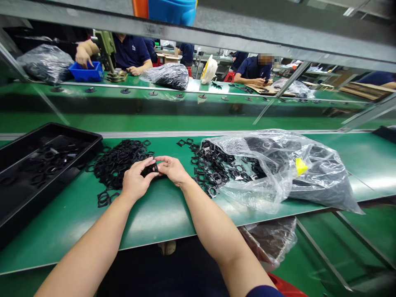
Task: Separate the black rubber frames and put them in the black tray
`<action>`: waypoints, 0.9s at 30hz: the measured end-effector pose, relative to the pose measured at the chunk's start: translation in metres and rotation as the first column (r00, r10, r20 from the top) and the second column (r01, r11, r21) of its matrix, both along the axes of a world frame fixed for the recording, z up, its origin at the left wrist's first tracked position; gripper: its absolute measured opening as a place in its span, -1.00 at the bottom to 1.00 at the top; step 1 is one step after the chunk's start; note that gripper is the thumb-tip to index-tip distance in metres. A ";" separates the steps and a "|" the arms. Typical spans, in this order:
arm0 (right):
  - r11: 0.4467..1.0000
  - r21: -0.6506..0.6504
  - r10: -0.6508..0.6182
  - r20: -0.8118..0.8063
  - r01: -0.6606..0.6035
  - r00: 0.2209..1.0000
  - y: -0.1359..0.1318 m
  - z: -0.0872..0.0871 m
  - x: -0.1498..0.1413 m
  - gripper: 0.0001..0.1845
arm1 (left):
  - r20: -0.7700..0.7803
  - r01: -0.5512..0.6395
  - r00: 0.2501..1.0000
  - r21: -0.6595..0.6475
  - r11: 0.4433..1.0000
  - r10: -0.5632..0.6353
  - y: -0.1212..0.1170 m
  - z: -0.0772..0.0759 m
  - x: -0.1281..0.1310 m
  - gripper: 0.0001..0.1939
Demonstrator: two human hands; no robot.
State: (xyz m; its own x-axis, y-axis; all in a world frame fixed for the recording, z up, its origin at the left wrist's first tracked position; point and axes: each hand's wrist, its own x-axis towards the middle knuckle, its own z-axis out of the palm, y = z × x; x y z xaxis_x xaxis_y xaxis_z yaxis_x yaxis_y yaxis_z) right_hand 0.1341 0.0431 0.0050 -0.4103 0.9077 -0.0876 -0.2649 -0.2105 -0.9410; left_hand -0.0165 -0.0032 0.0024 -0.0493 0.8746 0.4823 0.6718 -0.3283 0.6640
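Note:
Between my two hands is a small black plastic ring-shaped part point(150, 168), held just above the green table. My left hand point(136, 178) pinches it from the left, thumb below and fingers over the top. On its right side, the fingertips of my right hand point(172, 169) close on the same part. Just behind and left of my hands lies a heap of similar black parts point(111, 163). To the right, more black frame-like parts point(213, 169) spill from the mouth of a clear plastic bag point(315, 165). The fingers partly hide the held part.
A black tray point(83, 138) with loose black parts stands at the left. Behind the table, a belt point(185, 97) carries spaced black pieces. Co-workers sit beyond it, near a blue bin point(86, 73) and a green press point(107, 51). A metal shelf beam point(216, 39) crosses overhead.

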 end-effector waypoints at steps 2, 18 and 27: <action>0.999 -0.036 0.006 -0.031 -0.007 0.999 0.000 0.001 0.001 -0.51 | 0.026 0.009 1.000 -0.021 1.000 -0.008 0.001 0.000 -0.001 -0.52; 0.998 -0.047 0.029 -0.078 -0.033 0.997 -0.001 0.005 0.001 -0.57 | -0.035 -0.031 0.999 0.030 0.999 0.032 0.000 -0.002 0.000 -0.54; 0.999 -0.019 -0.051 -0.093 0.050 0.994 0.000 0.005 0.000 -0.59 | 0.688 0.111 0.720 -0.248 0.962 0.095 0.006 0.002 0.004 -0.45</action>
State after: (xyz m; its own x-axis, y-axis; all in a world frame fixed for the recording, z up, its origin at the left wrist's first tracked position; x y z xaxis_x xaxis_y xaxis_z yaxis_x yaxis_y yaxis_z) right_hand 0.1337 0.0429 0.0100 -0.3710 0.9263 -0.0663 -0.3619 -0.2100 -0.9083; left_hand -0.0121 0.0027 0.0040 -0.2692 0.9599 0.0781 -0.0076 -0.0832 0.9965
